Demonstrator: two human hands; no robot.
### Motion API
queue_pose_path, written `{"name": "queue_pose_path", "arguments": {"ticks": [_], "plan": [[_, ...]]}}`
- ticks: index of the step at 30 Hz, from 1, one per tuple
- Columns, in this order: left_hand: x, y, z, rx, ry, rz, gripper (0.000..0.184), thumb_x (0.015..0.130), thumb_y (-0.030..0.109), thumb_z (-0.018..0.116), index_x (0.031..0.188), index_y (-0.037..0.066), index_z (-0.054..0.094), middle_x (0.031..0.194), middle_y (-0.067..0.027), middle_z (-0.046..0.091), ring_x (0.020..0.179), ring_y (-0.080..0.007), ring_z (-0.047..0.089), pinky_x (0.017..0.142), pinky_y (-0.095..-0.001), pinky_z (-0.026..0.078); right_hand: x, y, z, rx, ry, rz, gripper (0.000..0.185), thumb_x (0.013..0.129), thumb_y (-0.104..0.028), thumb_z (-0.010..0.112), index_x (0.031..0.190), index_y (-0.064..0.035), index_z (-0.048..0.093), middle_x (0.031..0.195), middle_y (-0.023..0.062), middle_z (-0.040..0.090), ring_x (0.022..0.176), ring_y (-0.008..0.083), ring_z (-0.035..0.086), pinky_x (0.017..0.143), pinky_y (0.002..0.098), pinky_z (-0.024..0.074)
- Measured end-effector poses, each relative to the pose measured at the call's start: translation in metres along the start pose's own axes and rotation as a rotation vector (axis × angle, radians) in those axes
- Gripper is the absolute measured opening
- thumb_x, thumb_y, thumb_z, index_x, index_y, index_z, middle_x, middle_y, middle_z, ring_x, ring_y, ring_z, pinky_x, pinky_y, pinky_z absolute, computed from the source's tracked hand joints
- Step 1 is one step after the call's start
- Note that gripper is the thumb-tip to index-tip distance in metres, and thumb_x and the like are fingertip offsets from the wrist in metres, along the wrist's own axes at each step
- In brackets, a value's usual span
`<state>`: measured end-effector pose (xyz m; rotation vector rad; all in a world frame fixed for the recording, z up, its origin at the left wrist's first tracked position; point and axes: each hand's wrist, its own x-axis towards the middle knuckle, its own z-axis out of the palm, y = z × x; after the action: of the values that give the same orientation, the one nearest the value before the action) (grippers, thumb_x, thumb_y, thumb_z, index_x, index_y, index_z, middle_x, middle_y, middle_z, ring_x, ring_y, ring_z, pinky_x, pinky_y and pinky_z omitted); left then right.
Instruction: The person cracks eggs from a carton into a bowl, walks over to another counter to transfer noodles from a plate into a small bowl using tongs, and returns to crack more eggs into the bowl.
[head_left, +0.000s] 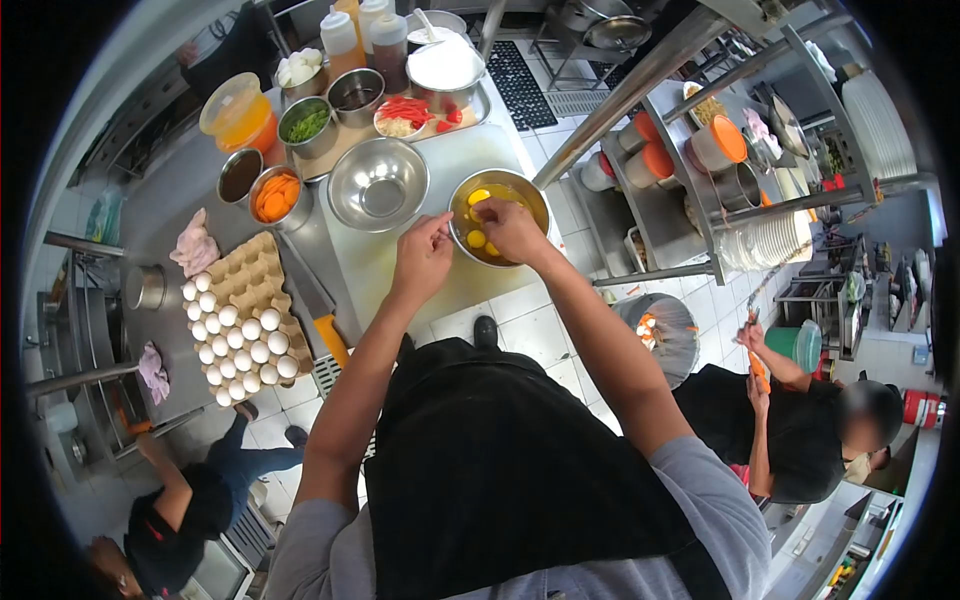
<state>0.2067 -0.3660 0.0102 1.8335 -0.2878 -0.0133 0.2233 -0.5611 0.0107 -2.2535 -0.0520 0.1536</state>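
Observation:
A steel bowl (pixel 538 192) holds several raw egg yolks (pixel 476 239) in clear egg white. My right hand (pixel 510 230) reaches over it with its fingers bent down and together at the yolks; whatever they hold, if anything, is hidden. Just left of the rim is my left hand (pixel 426 255), its thumb and fingertips pinched together; I cannot see what is between them. Behind it, an empty-looking steel bowl (pixel 345 190) rests on the white cutting board (pixel 375 275). On the left, a cardboard tray (pixel 243 270) carries many white eggs (pixel 250 329).
A knife (pixel 328 335) lies beside the board, handle toward me. Behind are containers of carrot slices (pixel 277 198), chopped greens (pixel 306 124) and dark sauce (pixel 240 175). A lined bin (pixel 660 335) stands on the right. One co-worker (pixel 790 420) holds a carrot; another person (pixel 200 490) is at left.

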Motion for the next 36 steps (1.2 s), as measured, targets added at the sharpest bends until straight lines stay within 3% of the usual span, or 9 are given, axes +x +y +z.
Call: {"name": "queue_pose_path", "arguments": {"ticks": [21, 23, 26, 27, 29, 36], "plan": [[0.001, 0.001, 0.001, 0.014, -0.023, -0.011, 0.036, 0.084, -0.008, 0.055, 0.119, -0.005, 0.064, 0.085, -0.006, 0.061, 0.071, -0.0108, 0.057, 0.068, -0.0237, 0.048, -0.001, -0.01, 0.013, 0.009, 0.024, -0.003, 0.034, 0.086, -0.011, 0.055, 0.117, -0.0012, 0.061, 0.105, 0.0255, 0.068, 0.1, 0.0415, 0.064, 0.089, 0.0447, 0.0502], [0.0, 0.0, 0.001, 0.024, -0.028, -0.017, 0.036, 0.084, -0.008, 0.054, 0.119, -0.004, 0.064, 0.086, -0.0068, 0.062, 0.073, -0.0111, 0.059, 0.069, -0.0238, 0.048, 0.0, -0.013, 0.013, -0.027, -0.043, 0.043, 0.045, 0.081, -0.006, 0.057, 0.126, 0.0021, 0.056, 0.109, 0.0217, 0.068, 0.102, 0.0318, 0.068, 0.089, 0.0363, 0.0518], [0.0, 0.001, 0.0, 0.035, -0.032, -0.009, 0.036, 0.084, -0.008, 0.054, 0.119, -0.004, 0.064, 0.088, -0.0071, 0.063, 0.074, -0.0114, 0.06, 0.069, -0.0239, 0.049, -0.005, -0.026, 0.008, -0.041, -0.054, 0.076, 0.045, 0.081, -0.008, 0.058, 0.126, 0.0027, 0.057, 0.11, 0.0212, 0.068, 0.102, 0.0304, 0.068, 0.09, 0.0355, 0.0519], [-0.001, 0.002, 0.001, 0.036, -0.031, -0.008, 0.036, 0.084, -0.008, 0.054, 0.119, -0.004, 0.064, 0.088, -0.0071, 0.063, 0.074, -0.0114, 0.06, 0.069, -0.0239, 0.049, -0.006, -0.025, 0.01, -0.04, -0.054, 0.075, 0.045, 0.081, -0.008, 0.058, 0.126, 0.0027, 0.057, 0.11, 0.0212, 0.068, 0.102, 0.0304, 0.068, 0.09, 0.0355, 0.0519], [-0.001, 0.002, 0.001, 0.023, -0.032, -0.012, 0.037, 0.084, -0.008, 0.054, 0.119, -0.004, 0.064, 0.088, -0.0073, 0.063, 0.075, -0.0119, 0.061, 0.069, -0.0245, 0.049, -0.008, -0.023, 0.013, 0.079, 0.028, 0.038, 0.037, 0.082, -0.014, 0.06, 0.117, 0.0, 0.062, 0.102, 0.0249, 0.068, 0.099, 0.0394, 0.066, 0.087, 0.0427, 0.052], [-0.002, 0.003, 0.003, 0.041, -0.03, -0.008, 0.037, 0.084, -0.007, 0.054, 0.119, -0.004, 0.064, 0.089, -0.0076, 0.063, 0.075, -0.013, 0.061, 0.069, -0.0251, 0.05, -0.008, -0.026, 0.015, 0.099, 0.008, 0.039, 0.039, 0.082, -0.014, 0.061, 0.118, 0.0, 0.061, 0.101, 0.0227, 0.069, 0.099, 0.0363, 0.067, 0.087, 0.0408, 0.0521]]}}
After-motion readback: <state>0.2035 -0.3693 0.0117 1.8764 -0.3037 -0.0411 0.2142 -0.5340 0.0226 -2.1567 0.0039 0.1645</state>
